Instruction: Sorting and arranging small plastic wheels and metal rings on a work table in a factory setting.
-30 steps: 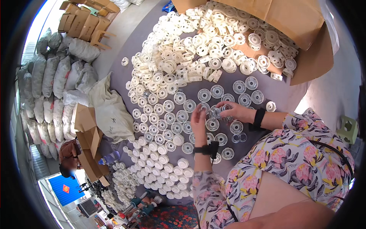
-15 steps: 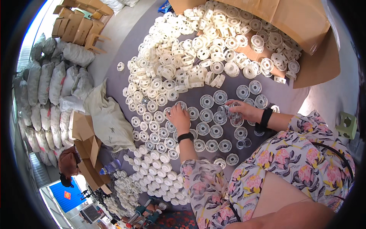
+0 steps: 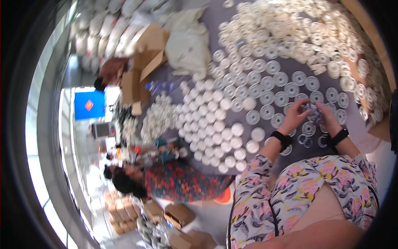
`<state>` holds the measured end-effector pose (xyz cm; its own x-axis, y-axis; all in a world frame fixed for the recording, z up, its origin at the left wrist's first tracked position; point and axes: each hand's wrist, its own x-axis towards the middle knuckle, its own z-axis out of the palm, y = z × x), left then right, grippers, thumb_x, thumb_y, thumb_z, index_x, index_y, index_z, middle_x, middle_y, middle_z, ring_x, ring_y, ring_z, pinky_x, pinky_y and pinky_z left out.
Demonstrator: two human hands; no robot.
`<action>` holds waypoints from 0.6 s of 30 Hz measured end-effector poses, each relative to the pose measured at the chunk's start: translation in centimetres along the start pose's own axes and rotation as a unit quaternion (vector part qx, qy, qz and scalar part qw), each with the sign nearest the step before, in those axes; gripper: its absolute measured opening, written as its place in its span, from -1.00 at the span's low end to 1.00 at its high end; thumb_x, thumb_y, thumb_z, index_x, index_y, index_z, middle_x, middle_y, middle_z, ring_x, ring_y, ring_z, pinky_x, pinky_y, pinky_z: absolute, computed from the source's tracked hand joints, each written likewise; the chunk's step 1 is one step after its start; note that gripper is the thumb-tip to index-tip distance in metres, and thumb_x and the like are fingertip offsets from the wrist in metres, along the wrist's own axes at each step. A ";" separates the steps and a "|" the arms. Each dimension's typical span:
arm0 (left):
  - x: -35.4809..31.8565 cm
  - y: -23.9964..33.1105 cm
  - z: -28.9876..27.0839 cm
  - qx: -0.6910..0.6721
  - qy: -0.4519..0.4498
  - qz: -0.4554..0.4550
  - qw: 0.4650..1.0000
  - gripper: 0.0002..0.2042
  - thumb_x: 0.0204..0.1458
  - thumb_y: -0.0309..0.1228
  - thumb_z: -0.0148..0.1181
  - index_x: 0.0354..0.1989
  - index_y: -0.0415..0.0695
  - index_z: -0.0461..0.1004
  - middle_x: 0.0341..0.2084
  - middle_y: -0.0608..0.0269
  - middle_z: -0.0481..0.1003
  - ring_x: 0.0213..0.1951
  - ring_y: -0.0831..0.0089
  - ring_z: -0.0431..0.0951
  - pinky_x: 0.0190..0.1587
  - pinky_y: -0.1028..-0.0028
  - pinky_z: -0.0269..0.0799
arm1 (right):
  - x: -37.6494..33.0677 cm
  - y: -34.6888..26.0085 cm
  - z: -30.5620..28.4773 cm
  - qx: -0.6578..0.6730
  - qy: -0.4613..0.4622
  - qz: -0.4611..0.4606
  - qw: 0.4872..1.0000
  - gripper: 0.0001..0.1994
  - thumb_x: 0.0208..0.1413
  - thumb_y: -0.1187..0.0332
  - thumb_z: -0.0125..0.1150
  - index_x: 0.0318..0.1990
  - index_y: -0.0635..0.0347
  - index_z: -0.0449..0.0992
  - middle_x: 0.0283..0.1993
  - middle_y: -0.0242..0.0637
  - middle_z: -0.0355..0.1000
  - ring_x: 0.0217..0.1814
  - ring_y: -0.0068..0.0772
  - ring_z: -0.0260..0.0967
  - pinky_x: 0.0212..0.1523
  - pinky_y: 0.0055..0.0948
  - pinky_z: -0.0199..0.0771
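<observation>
1. Both hands meet at centre right of the frame: left hand (image 3: pixel 293 118) and right hand (image 3: pixel 328 119) pinch one small clear spool (image 3: pixel 311 113) between them, fingers closed around it.
2. Dozens of white spools (image 3: pixel 215 124) already sit in neat rows on the grey table (image 3: pixel 365 124), so it looks well underway, but a big loose heap (image 3: pixel 298 29) waits at upper right.
3. Blur hides what the fingers actually do; a co-worker (image 3: pixel 174 180) at lower left is smeared too.

Both hands drawn together from apart, left hand (image 3: pixel 295 117) off the flat spools and now meeting right hand (image 3: pixel 327 118) around a clear spool (image 3: pixel 311 113) lifted off the surface, view swung left, seated person (image 3: pixel 166 180) now in sight
</observation>
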<state>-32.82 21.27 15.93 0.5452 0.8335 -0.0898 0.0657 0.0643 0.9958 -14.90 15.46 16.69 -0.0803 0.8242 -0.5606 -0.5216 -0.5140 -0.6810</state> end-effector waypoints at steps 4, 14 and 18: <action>-4.5 -1.1 -0.5 -0.060 0.084 -0.033 0.994 -0.58 -0.14 -0.47 0.29 -0.05 -0.18 0.35 -0.27 0.32 0.42 -0.39 0.68 0.39 -0.32 0.63 0.34 | 0.3 3.5 1.1 0.062 -0.048 0.067 0.995 -0.63 0.09 0.04 0.03 -0.12 0.15 0.41 -0.28 -0.40 0.42 -0.28 -0.51 0.40 -0.27 -0.48 0.41; -8.3 0.9 -0.8 0.124 0.156 0.195 0.960 -0.54 -0.23 -0.52 0.29 -0.05 -0.17 0.37 -0.15 0.15 0.42 -0.07 0.20 0.42 -0.01 0.38 0.31 | 0.2 5.7 2.5 0.115 -0.081 -0.007 0.990 -0.67 0.12 0.13 0.01 -0.05 0.11 0.37 -0.21 -0.33 0.42 -0.27 -0.47 0.42 -0.33 -0.50 0.46; -8.9 0.7 -0.9 0.128 0.121 0.142 0.974 -0.52 -0.24 -0.52 0.29 -0.03 -0.17 0.38 -0.15 0.14 0.41 -0.10 0.25 0.43 -0.05 0.40 0.33 | -0.4 5.6 2.6 0.035 -0.054 -0.021 0.998 -0.71 0.07 0.23 0.09 -0.07 0.10 0.37 -0.21 -0.36 0.40 -0.24 -0.53 0.39 -0.29 -0.53 0.44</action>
<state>-38.41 14.39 17.45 0.3607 0.9045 0.2275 0.1633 -0.3014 0.9394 -20.02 12.82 14.31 -0.1468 0.8673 -0.4756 -0.5833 -0.4642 -0.6665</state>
